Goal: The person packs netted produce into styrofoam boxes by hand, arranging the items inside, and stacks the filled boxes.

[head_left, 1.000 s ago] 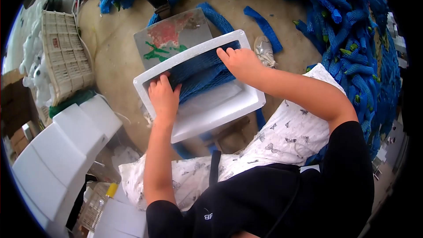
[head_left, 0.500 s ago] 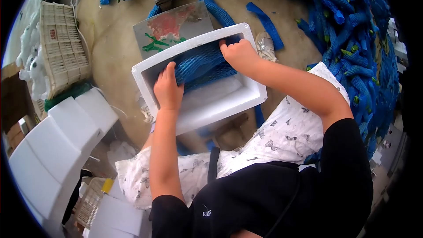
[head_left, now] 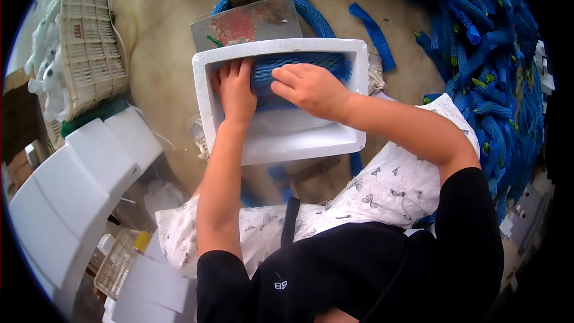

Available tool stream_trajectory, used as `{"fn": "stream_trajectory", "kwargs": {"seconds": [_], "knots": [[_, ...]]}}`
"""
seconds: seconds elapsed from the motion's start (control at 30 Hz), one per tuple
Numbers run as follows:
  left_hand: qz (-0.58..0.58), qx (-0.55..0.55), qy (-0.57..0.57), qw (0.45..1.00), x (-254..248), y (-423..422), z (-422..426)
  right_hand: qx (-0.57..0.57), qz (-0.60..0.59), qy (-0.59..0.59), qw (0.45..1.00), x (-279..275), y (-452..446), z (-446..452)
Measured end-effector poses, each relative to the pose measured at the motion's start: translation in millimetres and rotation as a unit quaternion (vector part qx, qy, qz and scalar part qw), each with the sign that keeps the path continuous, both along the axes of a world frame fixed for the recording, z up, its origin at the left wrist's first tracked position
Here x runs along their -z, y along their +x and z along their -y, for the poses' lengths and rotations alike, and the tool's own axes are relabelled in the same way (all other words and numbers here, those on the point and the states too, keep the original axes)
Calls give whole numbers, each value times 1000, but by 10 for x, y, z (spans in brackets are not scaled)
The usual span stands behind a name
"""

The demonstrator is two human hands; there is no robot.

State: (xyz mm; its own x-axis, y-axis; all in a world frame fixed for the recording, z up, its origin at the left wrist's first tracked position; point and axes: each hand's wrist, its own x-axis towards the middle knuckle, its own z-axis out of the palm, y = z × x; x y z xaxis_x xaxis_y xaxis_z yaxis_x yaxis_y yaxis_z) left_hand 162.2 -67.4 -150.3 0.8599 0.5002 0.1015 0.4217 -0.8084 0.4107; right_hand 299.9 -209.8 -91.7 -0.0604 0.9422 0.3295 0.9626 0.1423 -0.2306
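A white foam box (head_left: pixel 281 154) sits in front of me, tilted toward my lap, with blue net-sleeved items (head_left: pixel 302 66) along its far inner side. My left hand (head_left: pixel 237 91) reaches into the box's left end, its fingers apart and pressing at the left end of the blue netting. Over the middle of the netting is my right hand (head_left: pixel 311 88), its fingers bent and close together; whether they grip anything is hidden. White lining shows in the near part of the box.
Behind the box stands a metal scale plate (head_left: pixel 251 23) on a dark post. Blue-netted produce (head_left: pixel 484 84) is heaped at the right. A cream plastic crate (head_left: pixel 89 54) and white foam lids (head_left: pixel 72 191) are at the left. Loose blue sleeves (head_left: pixel 373 36) lie on the floor.
The box has turned a little and shifted right. My right hand has moved from the far right corner toward the middle of the netting, and my left hand reaches further in.
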Motion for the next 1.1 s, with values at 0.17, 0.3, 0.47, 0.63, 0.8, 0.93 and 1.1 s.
{"fn": "stream_trajectory", "kwargs": {"seconds": [0.17,0.3,0.47,0.63,0.8,0.93,1.1], "knots": [[25,41,-102,994,-208,-173,-76,88,-34,-105,990,73,4,16],[9,53,85,995,-61,-56,-116,112,26,-230,966,130,209,326],[23,-14,71,997,-121,-125,-42,133,39,-217,966,246,227,249],[-135,53,112,983,-143,66,-196,36,1,-292,956,219,-36,625],[-79,68,115,988,-107,52,-280,173,1,-207,963,487,-256,690],[-49,47,88,994,8,12,-242,252,-42,-243,936,494,-354,537],[-202,54,85,974,-64,232,-358,311,-58,-217,924,462,-412,329]]}}
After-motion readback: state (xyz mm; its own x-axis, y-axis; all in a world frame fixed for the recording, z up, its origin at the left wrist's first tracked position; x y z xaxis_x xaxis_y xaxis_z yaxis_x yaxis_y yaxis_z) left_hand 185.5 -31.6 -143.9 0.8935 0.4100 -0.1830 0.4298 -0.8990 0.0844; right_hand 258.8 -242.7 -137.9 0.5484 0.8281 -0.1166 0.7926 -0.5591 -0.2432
